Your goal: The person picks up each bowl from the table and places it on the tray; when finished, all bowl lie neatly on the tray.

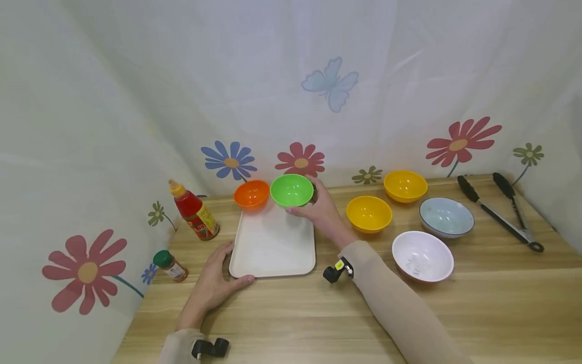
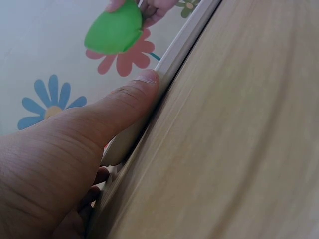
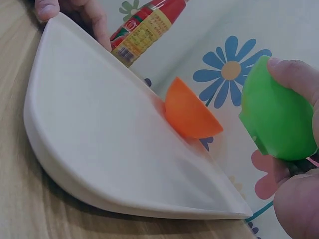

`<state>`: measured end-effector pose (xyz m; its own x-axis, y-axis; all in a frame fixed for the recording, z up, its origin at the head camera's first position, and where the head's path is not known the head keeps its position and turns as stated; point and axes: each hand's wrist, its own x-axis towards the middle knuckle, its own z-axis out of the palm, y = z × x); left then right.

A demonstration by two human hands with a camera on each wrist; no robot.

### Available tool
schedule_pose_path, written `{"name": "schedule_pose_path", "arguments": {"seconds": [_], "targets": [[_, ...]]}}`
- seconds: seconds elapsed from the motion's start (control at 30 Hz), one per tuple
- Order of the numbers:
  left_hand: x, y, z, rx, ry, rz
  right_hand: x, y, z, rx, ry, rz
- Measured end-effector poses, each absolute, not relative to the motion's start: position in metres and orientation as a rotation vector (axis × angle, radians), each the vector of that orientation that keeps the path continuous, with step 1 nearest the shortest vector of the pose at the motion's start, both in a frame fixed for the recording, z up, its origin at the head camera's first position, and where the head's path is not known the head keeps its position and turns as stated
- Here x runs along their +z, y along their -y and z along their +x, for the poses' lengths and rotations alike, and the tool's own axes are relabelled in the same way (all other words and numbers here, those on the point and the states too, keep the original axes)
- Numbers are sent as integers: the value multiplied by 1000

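Observation:
My right hand [image 1: 324, 208] grips a green bowl [image 1: 291, 190] by its right side, thumb and fingers at the wall. The bowl is held upright above the far end of a white tray [image 1: 273, 247]. In the right wrist view, the green bowl [image 3: 276, 109] hangs clear of the tray. An orange bowl [image 1: 251, 195] sits at the tray's far left corner. My left hand [image 1: 215, 281] rests against the near left corner of the tray, its straight thumb [image 2: 124, 107] along the front edge and the other fingers by the left side.
Left of the tray stand a red sauce bottle [image 1: 193, 212] and a green-capped spice jar [image 1: 171, 266]. To the right are two yellow bowls [image 1: 369, 215], a light blue bowl [image 1: 446, 217], a white bowl [image 1: 423, 257] and black-tipped tongs [image 1: 504, 220]. A flowered curtain [image 1: 273, 101] hangs behind.

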<state>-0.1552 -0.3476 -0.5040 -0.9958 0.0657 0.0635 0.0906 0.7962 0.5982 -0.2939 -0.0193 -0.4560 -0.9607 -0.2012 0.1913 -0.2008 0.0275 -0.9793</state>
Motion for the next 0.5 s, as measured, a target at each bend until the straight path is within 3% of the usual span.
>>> {"name": "schedule_pose_path", "arguments": {"seconds": [0.5], "targets": [[-502,348,-157,-961,2951,-122,-461,25,-315,-2108,-2268,-394]]}}
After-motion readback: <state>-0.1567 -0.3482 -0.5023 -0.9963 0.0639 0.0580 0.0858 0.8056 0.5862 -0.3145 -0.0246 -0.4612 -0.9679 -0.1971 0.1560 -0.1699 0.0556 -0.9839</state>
